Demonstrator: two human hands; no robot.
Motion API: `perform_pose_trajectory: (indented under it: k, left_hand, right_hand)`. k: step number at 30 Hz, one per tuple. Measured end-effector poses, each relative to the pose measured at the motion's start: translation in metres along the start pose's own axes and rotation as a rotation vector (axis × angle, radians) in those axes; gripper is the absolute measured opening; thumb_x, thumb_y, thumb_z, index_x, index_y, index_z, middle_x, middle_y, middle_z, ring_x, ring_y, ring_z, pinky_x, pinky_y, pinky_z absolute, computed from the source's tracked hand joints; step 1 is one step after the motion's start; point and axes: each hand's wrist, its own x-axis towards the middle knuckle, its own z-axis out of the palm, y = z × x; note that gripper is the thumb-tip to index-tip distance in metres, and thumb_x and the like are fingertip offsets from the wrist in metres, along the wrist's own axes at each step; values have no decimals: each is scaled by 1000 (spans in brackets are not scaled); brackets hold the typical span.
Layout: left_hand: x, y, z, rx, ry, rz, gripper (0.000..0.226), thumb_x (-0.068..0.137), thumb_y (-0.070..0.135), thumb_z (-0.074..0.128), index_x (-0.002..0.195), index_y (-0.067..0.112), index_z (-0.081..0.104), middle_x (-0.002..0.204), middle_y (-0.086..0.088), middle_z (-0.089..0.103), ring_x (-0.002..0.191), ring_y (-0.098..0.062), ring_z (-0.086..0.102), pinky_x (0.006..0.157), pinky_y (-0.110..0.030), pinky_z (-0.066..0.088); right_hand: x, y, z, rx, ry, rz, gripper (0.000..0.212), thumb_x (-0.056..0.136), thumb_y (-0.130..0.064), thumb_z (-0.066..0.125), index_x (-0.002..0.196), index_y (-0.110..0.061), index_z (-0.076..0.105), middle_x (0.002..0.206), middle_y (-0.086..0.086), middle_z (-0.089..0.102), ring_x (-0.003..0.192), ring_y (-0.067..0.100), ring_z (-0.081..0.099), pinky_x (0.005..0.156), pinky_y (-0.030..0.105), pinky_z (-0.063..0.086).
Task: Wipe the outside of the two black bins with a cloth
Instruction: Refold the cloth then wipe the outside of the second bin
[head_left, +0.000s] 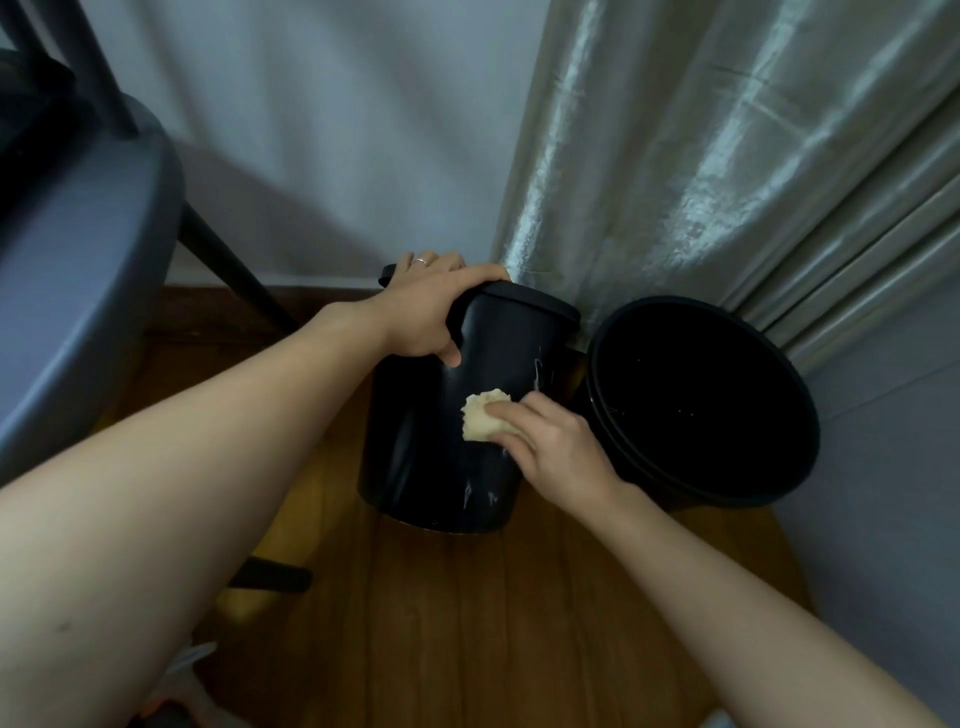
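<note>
1. Your two bare forearms reach out over the wooden floor (467, 623) toward the lidded black bin (426, 457), which serves as the landmark here.
2. Your right hand (556, 447) presses a bunched pale cloth (483, 415) against the near side of that bin, fingers curled over the cloth.
3. The bin stands on the floor, tipped a little, with pale streaks on its wall right of the cloth and near its base.
4. Your left hand (431, 306), a ring on one finger, grips the bin's lid edge, thumb down on the wall.
5. Just right of it sits the open black bin (779, 478), tilted toward you.
6. Left of the landmark is a grey chair (88, 291).
7. Behind it hang a shiny curtain (701, 156) and a pale wall (337, 130).
</note>
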Motion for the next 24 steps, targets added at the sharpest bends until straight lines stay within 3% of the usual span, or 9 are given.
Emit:
perform_pose_trajectory:
  k: [2,6,11,14,20,24]
  left_hand:
    - [-1,0,0,-3,0,-6,107,60,29,89,146,41,28,122,-4,43,118,-28,36,107,-41,19]
    - [-1,1,-2,-17,-5,-8,105,62,28,88,147,41,27,121,-3,42,118,-28,35,109,-43,19]
    - [-1,1,-2,-22,-5,1,104,62,27,88,146,40,29,120,-4,42,116,-28,36,107,-42,20]
    - [-1,-1,-2,-31,-5,-12,104,62,26,88,146,39,29,121,-5,43,117,-29,36,107,-42,19]
    - [-1,0,-2,-46,-8,-13,104,62,25,88,146,40,28,113,1,39,116,-28,35,107,-41,20]
    - [0,-3,-1,-34,-2,-18,105,61,27,88,146,40,28,119,-4,42,116,-29,36,105,-39,20]
  right_hand:
    - [10,2,-5,-37,33,23,30,93,-29,58,118,-15,66,92,8,58,76,27,61,64,41,55]
    - [35,1,-12,-45,176,242,32,93,-28,64,123,-18,64,100,6,61,86,27,61,74,36,52]
    - [0,-4,2,42,85,132,29,91,-23,67,119,-15,65,97,5,59,82,24,61,70,41,55]
    - [-14,-6,6,-4,-2,31,29,92,-28,59,116,-14,65,91,5,58,77,21,60,64,40,56]
    - [23,-3,-7,-71,177,196,30,89,-24,70,118,-16,67,89,7,58,73,27,60,62,36,53]
    - [5,-5,4,-5,130,101,29,89,-22,69,117,-13,65,90,6,56,73,24,59,61,38,55]
